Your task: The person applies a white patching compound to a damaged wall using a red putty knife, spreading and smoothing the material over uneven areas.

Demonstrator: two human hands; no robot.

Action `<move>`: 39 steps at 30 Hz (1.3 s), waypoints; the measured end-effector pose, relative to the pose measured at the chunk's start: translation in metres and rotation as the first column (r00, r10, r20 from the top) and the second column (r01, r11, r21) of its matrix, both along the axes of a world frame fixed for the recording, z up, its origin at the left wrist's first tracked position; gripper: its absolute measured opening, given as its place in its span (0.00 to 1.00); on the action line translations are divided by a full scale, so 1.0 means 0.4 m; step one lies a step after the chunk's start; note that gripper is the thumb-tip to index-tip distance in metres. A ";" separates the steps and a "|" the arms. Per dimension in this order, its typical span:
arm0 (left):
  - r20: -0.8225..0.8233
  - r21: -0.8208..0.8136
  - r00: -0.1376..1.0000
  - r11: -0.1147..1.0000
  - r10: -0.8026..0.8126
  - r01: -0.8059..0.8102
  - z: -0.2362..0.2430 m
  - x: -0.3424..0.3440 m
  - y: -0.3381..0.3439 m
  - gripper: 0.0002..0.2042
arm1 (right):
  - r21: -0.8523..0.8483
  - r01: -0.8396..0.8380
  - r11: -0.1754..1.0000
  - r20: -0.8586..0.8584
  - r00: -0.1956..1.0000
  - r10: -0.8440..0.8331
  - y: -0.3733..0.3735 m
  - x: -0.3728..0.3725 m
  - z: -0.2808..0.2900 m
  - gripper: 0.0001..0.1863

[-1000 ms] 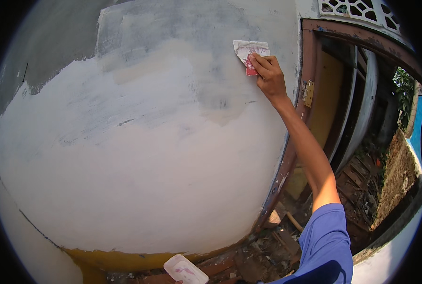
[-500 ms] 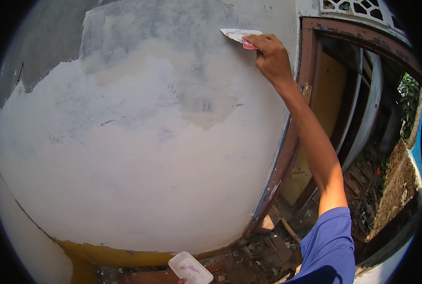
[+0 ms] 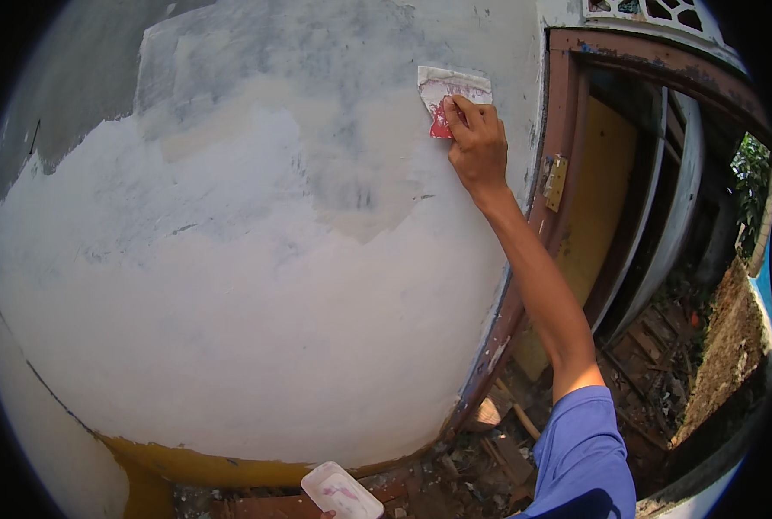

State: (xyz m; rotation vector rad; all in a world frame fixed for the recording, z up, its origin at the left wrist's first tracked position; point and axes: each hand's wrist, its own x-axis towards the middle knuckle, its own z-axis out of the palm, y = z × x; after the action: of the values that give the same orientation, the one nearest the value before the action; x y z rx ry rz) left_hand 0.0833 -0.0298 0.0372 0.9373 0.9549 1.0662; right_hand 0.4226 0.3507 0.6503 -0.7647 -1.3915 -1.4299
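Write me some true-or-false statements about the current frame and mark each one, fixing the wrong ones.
1. The right hand holds a scraper up at the wall. True.
2. The scraper is plain blue. False: it shows red and whitish areas.
3. A white tray shows at the picture's lower edge. True.
4. The tray is round. False: it is oblong with rounded corners.
5. A hinge sits on the brown door frame. True.
6. The wall is one even colour. False: it has whitish and grey areas.
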 end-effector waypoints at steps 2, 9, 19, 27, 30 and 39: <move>-0.008 -0.002 1.000 1.000 0.017 -0.017 0.008 -0.016 0.002 0.35 | -0.058 -0.033 0.998 0.010 0.999 0.034 -0.013 0.002 -0.058 0.24; 0.015 -0.026 0.999 0.999 0.047 -0.047 0.014 -0.018 -0.013 0.35 | -0.144 -0.332 0.932 -0.083 0.943 0.323 -0.135 0.040 0.019 0.21; 0.043 -0.061 0.999 0.998 0.033 -0.030 0.023 -0.017 -0.005 0.36 | -0.199 -0.177 0.964 0.031 0.982 0.187 -0.114 0.050 -0.029 0.22; 0.078 -0.065 0.997 0.998 0.020 -0.015 0.033 -0.007 0.033 0.36 | -0.140 -0.273 0.952 -0.037 0.962 0.270 -0.130 0.035 0.012 0.23; 0.103 -0.063 0.995 0.998 -0.017 0.024 0.033 0.014 0.065 0.36 | -0.087 -0.214 0.973 0.013 0.976 0.216 -0.099 0.022 0.091 0.23; 0.107 -0.067 0.994 0.998 -0.002 0.009 0.053 -0.040 0.102 0.37 | -0.296 -0.274 0.915 0.034 0.954 0.297 -0.139 0.072 -0.103 0.26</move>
State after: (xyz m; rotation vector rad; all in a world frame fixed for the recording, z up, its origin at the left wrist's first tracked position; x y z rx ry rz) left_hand 0.0673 0.0111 0.0584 0.8191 0.8932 1.0626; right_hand 0.4515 0.2951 0.6090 -0.6580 -1.7213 -1.0508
